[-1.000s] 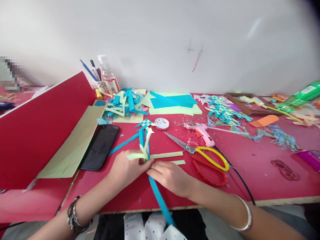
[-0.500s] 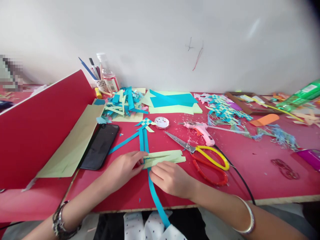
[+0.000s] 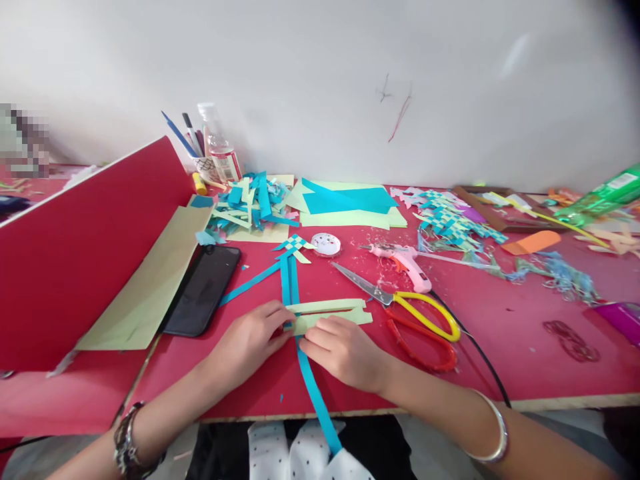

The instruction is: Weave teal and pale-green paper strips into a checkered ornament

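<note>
Pale green paper strips [image 3: 333,307] lie crosswise over long blue paper strips [image 3: 289,280] on the red table. My left hand [image 3: 263,327] pinches the left end of the green strips where they meet the blue ones; its fingertips are partly hidden. My right hand [image 3: 337,350] bends over the lower green strip, thumb and fingers pressed on it beside the crossing. One blue strip [image 3: 315,393] runs from under my hands over the table edge to my lap. Just beyond the strips sits a small woven blue-and-green paper piece [image 3: 296,245].
Scissors [image 3: 385,293] and a pink glue gun [image 3: 400,259] with a cord lie right of my hands. A phone [image 3: 204,290] and a standing red board [image 3: 95,260] are on the left. Paper scraps [image 3: 255,203], paper sheets [image 3: 345,200] and woven pieces [image 3: 445,217] line the back.
The gap between the two green strips has widened near my fingers, as the lower one shifts slightly. Both hands stay in nearly the same place; the view moves a little.
</note>
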{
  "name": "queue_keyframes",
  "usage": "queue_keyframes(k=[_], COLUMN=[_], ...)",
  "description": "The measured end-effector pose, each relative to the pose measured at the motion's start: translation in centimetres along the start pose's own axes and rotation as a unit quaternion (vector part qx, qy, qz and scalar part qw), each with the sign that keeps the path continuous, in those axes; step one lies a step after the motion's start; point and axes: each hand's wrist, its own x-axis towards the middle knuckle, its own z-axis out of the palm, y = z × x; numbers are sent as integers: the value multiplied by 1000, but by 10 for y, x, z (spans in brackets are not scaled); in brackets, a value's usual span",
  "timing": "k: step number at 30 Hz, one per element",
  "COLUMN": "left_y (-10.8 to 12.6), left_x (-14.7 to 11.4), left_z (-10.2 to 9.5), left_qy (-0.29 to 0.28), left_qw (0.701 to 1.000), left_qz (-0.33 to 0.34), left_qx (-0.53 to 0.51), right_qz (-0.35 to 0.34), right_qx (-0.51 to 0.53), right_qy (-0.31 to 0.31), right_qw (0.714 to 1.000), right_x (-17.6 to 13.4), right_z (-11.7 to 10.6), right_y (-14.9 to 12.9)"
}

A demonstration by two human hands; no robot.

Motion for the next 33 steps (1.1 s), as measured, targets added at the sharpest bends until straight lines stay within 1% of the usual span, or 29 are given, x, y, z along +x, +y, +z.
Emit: queue_keyframes(k=[3, 7, 9, 11, 15, 17, 22, 25, 27, 30, 32, 33], left_y=[-1, -3, -4, -5, -6, -6, -5, -5, -5, -5, -5, -5], left_x=[0, -1, -1, -1, -1, 0, 1, 0, 0, -1, -1, -1], left_z=[1, 2, 3, 3, 5, 6, 6, 5, 5, 5, 4, 4], left_qy=[10, 62, 80, 78, 55, 54, 59, 59, 59, 62, 61, 57], left_qw=[1000, 995, 992, 993, 996, 997, 997, 998, 998, 997, 997, 997], left_qz=[11, 31, 39, 39, 31, 30, 35, 34, 35, 37, 39, 41], left_qx=[18, 78, 89, 84, 63, 52, 18, 14, 15, 19, 22, 23], right_qz=[-2, 2, 5, 1, -15, 1, 106, 137, 148, 152, 162, 169], right_qx=[-6, -17, -8, 4, 16, 18, 15, 22, 9, -23, -48, -62], right_qy=[2, -9, -24, -39, -75, -82, -34, -19, 26, 117, 148, 152], right_qw=[1000, 1000, 1000, 999, 997, 996, 994, 990, 989, 981, 974, 972], right_x=[0, 1, 2, 3, 1, -2, -6, -5, -5, -5, -4, -4], right_z=[-1, 0, 1, -1, -8, -12, -17, -18, -18, -19, -20, -21], right_y=[0, 1, 1, 1, 2, 4, 11, 11, 10, 6, 5, 5])
